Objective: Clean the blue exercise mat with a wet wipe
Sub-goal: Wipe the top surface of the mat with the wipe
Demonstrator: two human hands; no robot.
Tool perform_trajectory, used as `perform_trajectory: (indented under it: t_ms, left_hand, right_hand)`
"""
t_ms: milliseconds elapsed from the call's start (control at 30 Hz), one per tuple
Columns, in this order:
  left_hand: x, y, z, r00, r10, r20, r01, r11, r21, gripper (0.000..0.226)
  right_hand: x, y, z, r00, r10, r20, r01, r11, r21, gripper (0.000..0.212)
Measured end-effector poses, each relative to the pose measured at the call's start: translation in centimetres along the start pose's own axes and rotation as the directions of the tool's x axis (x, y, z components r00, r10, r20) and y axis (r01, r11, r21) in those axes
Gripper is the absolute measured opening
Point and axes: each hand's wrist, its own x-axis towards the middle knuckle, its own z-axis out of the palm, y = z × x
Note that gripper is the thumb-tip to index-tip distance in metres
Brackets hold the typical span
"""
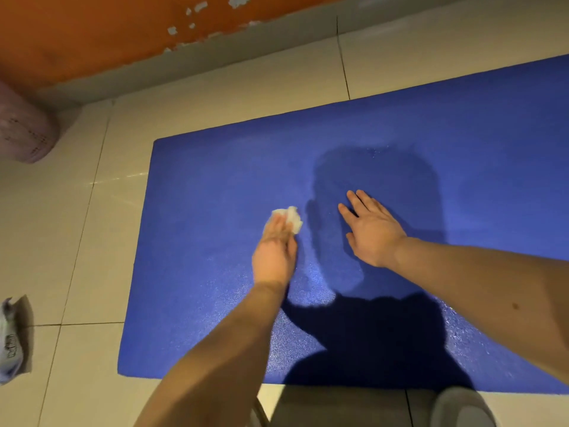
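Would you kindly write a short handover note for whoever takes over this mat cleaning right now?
Left hand: fingers straight, pressing the crumpled wet wipe onto the blue mat.
Right hand: flat on the mat, holding nothing.
Done: the near side glistens and seems to have been wiped.
Left: the far strip and left end look matte; wipe those. The wipes pack lies off the mat's left end.

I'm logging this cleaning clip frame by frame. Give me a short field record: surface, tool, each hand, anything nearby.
surface: blue exercise mat flat on the tiled floor
tool: white wet wipe, crumpled, on the mat
left: left hand presses the wipe with its fingers
right: right hand rests flat on the mat, fingers spread
nearby: pale blue pack on the floor, left of the mat
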Motion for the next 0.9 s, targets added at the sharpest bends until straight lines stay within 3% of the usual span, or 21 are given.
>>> perform_trajectory:
  t_ms: [133,233,333,500,567,700,800,833,900]
  left_hand:
    - [-1.1,-4.9,-2.8,0.981,-0.175,-0.085,0.178,0.983,0.037,0.047]
    - [-1.5,-3.3,-2.2,0.937,-0.324,-0.131,0.326,0.945,-0.006,0.043]
    - [-3.0,0.0,0.1,0.966,-0.235,-0.102,0.224,0.968,-0.115,0.042]
    - [-6.2,2.2,0.9,0.999,-0.039,0.025,0.04,0.996,-0.076,0.045]
    - [-5.9,-0.3,-0.2,0.998,-0.067,0.003,0.067,0.997,-0.024,0.047]
    - [-5.5,-6.1,-3.1,0.941,-0.32,-0.112,0.324,0.946,0.011,0.047]
    - [-5.8,-5.1,-2.4,0.888,-0.444,-0.123,0.448,0.894,0.005,0.048]
    - [-6.1,-3.8,-1.8,0.882,-0.455,-0.126,0.458,0.889,-0.001,0.05]
    - [-7.3,-1.0,0.3,0.935,-0.344,-0.089,0.342,0.939,-0.033,0.052]
  right_hand:
    - [-1.0,0.1,0.3,1.0,0.0,0.017,0.001,1.0,-0.008,0.07]
    - [-1.5,0.2,0.6,1.0,0.007,0.026,-0.006,1.0,-0.022,0.072]
    - [-1.7,-0.1,0.8,0.999,0.025,0.031,-0.024,0.999,-0.046,0.077]
    - [-1.7,-1.1,0.4,0.998,0.059,0.031,-0.057,0.998,-0.038,0.077]
    - [-1.9,-1.2,0.4,0.997,0.066,0.037,-0.065,0.997,-0.028,0.077]
    - [-3.0,-1.1,0.4,0.996,0.056,0.072,-0.055,0.998,-0.01,0.077]
    - [-3.9,-0.8,0.9,0.996,0.053,0.067,-0.052,0.999,-0.016,0.078]
    - [-4.0,-0.8,1.1,0.997,0.051,0.064,-0.05,0.999,-0.02,0.079]
    - [-4.2,-0.9,1.4,0.997,0.055,0.055,-0.054,0.998,-0.027,0.079]
